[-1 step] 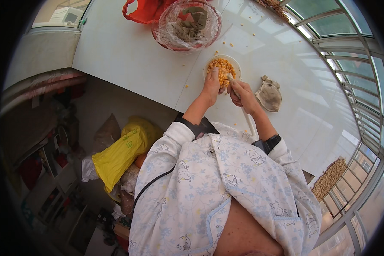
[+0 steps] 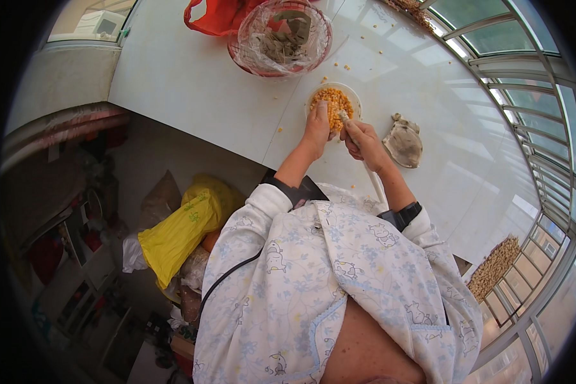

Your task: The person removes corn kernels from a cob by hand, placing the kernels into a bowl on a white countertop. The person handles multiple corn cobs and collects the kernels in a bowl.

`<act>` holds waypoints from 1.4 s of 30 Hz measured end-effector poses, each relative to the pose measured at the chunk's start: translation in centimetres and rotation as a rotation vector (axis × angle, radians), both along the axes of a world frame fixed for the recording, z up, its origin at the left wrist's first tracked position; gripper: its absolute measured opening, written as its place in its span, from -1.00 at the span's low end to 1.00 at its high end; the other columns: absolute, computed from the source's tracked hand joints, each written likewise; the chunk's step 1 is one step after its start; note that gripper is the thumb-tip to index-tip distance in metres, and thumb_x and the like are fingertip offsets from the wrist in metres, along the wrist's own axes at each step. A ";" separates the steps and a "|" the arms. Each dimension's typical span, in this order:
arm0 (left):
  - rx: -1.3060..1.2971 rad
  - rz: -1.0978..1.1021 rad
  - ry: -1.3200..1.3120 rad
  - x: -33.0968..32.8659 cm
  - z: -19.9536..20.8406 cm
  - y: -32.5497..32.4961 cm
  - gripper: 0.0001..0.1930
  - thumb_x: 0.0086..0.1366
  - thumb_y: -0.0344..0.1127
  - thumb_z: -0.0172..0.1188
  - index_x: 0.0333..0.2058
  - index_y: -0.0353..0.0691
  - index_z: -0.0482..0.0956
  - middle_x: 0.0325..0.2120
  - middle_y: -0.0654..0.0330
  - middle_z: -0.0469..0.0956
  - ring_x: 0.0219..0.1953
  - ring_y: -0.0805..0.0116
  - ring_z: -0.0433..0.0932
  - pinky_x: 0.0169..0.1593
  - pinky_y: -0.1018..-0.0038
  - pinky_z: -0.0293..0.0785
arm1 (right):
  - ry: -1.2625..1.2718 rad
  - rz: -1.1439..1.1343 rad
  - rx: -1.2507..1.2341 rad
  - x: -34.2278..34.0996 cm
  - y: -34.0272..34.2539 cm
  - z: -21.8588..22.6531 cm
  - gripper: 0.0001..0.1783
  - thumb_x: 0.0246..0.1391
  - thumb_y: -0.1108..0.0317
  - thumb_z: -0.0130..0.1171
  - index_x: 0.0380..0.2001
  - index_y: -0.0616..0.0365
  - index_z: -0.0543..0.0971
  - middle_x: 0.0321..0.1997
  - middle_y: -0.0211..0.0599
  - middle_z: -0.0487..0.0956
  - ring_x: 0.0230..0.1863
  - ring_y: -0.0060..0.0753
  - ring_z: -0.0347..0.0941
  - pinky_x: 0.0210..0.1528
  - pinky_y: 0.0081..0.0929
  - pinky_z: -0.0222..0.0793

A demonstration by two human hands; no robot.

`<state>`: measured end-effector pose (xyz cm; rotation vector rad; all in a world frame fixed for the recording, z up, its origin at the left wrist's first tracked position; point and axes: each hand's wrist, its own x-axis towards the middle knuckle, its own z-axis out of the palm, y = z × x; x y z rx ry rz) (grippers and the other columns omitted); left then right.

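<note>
So this is mid-shelling: both hands are up at the white bowl [image 2: 334, 102] on the far part of the white tabletop [image 2: 192, 96], and it's already heaped with yellow corn kernels [image 2: 333, 101]. The left hand [image 2: 317, 128] rests on the bowl's near-left rim, fingers stretched over the kernels and not closed on anything I can make out. The right hand [image 2: 365, 142] is clenched around a pale stub, probably a corn cob [image 2: 344, 117], though it's small in this view so don't quote me, with its tip right at the bowl's near-right edge. Loose kernels [image 2: 339, 66] are scattered on the table just beyond the bowl. To the right lies a crumpled grey rag [image 2: 403, 144], and further back sits a red basket lined with clear plastic [image 2: 280, 35] with a red bag [image 2: 217, 16] beside it. My read: the bowl looks pretty full, so the next bit needs the cob kept over the middle of the bowl and firm thumb pressure, or more kernels skitter off across the table.
</note>
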<state>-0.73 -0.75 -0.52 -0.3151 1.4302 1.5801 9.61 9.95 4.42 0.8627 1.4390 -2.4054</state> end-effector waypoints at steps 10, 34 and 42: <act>-0.178 -0.031 0.484 0.1 -5.1 0.7 -0.53 0.45 0.00 -0.27 0.12 -0.17 0.33 -0.19 0.21 0.46 -0.28 0.50 0.46 -0.35 0.58 0.41 | 0.048 0.049 0.464 -0.8 -1.2 -2.8 -0.57 0.30 0.03 -0.07 -0.47 0.15 0.48 -0.67 -0.54 0.30 -0.65 -0.72 0.15 -0.60 -0.66 0.06; -0.088 0.150 -0.071 0.5 -4.5 0.9 -0.63 0.42 -0.04 -0.33 -0.15 -0.13 0.39 -0.39 0.24 0.47 -0.53 0.46 0.44 -0.59 0.53 0.30 | 0.000 0.122 0.843 -2.4 -1.8 -4.2 -0.56 0.24 0.05 -0.07 -0.38 0.27 0.51 -0.43 0.15 0.53 -0.33 0.21 0.47 -0.29 -0.10 0.34; -0.214 0.133 0.368 0.3 -5.3 1.2 -0.61 0.42 -0.03 -0.28 -0.11 -0.17 0.41 -0.40 0.23 0.46 -0.54 0.48 0.42 -0.60 0.54 0.27 | -0.009 0.186 1.016 -2.3 -1.4 -3.5 -0.62 0.23 0.10 -0.05 -0.43 0.24 0.47 -0.46 0.12 0.53 -0.36 0.21 0.47 -0.32 -0.05 0.35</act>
